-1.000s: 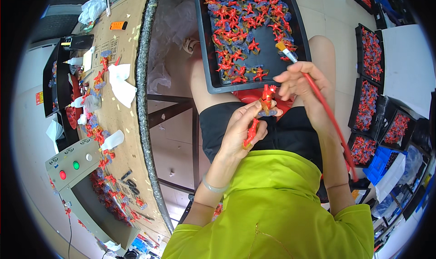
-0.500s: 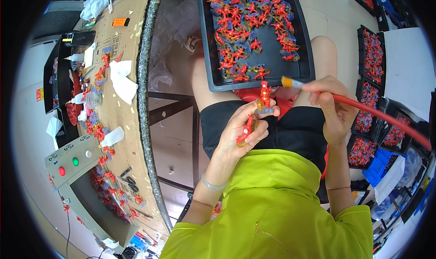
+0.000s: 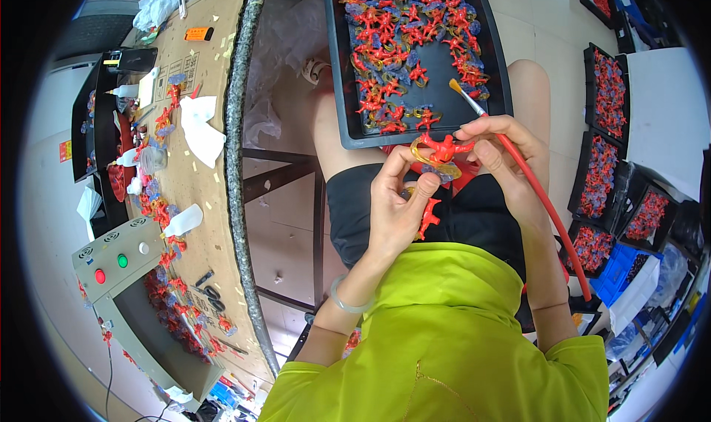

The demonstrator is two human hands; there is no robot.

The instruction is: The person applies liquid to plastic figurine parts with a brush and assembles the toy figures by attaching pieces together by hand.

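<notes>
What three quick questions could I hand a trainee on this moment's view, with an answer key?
1. Which hand holds the brush? A) the left, B) the right, C) neither.
2. How many red figures can be seen in the hands?
3. True or false: the bristles are resting on one of those figures.

Key: 1. B, the right hand. 2. Two: the upper one between both hands, the lower one in the left hand. 3. False; they are clear of both.
</notes>
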